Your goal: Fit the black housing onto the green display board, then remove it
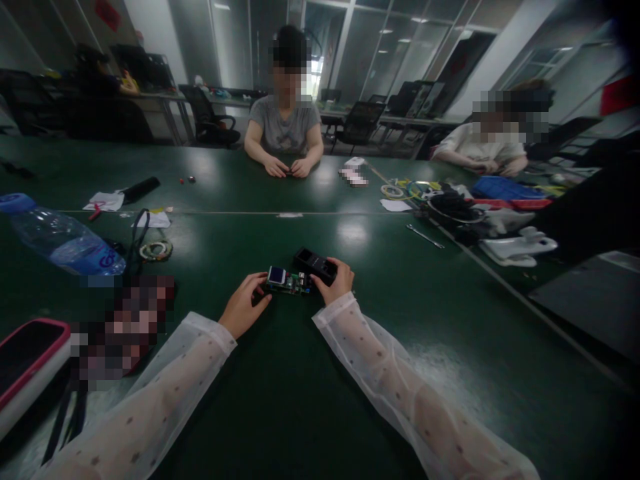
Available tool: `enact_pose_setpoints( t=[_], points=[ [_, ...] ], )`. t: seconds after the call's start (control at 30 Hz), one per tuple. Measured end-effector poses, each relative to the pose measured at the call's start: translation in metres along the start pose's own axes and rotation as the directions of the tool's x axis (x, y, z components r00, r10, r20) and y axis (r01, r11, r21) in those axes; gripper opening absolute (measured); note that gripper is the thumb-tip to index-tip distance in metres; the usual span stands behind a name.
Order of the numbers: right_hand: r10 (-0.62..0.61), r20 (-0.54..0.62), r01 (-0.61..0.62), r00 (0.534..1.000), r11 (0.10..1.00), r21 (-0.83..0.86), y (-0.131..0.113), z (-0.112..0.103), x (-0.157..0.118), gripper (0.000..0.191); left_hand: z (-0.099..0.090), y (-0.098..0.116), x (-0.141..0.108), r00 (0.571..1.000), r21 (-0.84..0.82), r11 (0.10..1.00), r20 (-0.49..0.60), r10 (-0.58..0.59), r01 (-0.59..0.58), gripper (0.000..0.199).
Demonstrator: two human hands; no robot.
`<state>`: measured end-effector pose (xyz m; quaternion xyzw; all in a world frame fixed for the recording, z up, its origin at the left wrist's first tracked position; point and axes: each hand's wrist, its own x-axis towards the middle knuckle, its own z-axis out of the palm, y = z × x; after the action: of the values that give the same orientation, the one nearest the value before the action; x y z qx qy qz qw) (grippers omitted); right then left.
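Note:
A small green circuit board [291,283] with a little square screen lies on the green table [280,400] in front of me. Just behind it and to the right is a black plastic casing [316,263], tilted at an angle. My left hand [246,303] is at the board's left end, thumb and fingers apart, with nothing visibly gripped. My right hand [339,283] has its thumb and fingers closed around the right end of the black casing, close to the board's right end.
A water bottle [65,240], a phone [30,360] and a bracelet [156,250] are at the left. A wrench [425,236], cables [400,190] and a white tool [520,248] lie right. Two people sit across the table.

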<state>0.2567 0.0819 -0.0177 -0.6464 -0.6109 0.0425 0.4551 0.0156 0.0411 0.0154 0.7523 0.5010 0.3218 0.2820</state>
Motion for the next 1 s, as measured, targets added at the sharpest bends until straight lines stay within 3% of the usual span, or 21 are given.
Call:
enact_pose_setpoints(
  t=[0.27,0.47,0.63,0.8,1.0],
  points=[
    [0.046,0.016,-0.046,0.999,0.998,0.042,0.002,-0.001,0.000,0.050,0.002,-0.004,0.001,1.000,-0.012,1.000,-0.022,0.003,-0.004,0.029],
    [0.130,-0.043,-0.115,0.991,0.958,0.264,-0.010,-0.007,-0.001,0.054,0.001,-0.002,0.001,1.000,-0.025,1.000,-0.026,-0.010,0.010,0.031],
    [-0.113,-0.021,0.114,0.993,0.947,0.300,-0.024,-0.014,-0.006,0.053,0.003,-0.003,0.001,0.996,-0.009,0.997,-0.057,-0.074,0.074,0.042],
    [-0.372,0.069,0.343,0.926,0.902,0.263,-0.030,-0.016,-0.007,0.052,0.006,-0.007,0.001,0.996,-0.060,0.997,-0.065,-0.059,0.055,0.052],
    [-0.465,0.150,0.419,0.873,0.870,0.258,-0.030,-0.014,-0.005,0.051,0.007,-0.008,0.001,0.996,-0.076,0.996,-0.060,-0.059,0.055,0.057]
  ],
)
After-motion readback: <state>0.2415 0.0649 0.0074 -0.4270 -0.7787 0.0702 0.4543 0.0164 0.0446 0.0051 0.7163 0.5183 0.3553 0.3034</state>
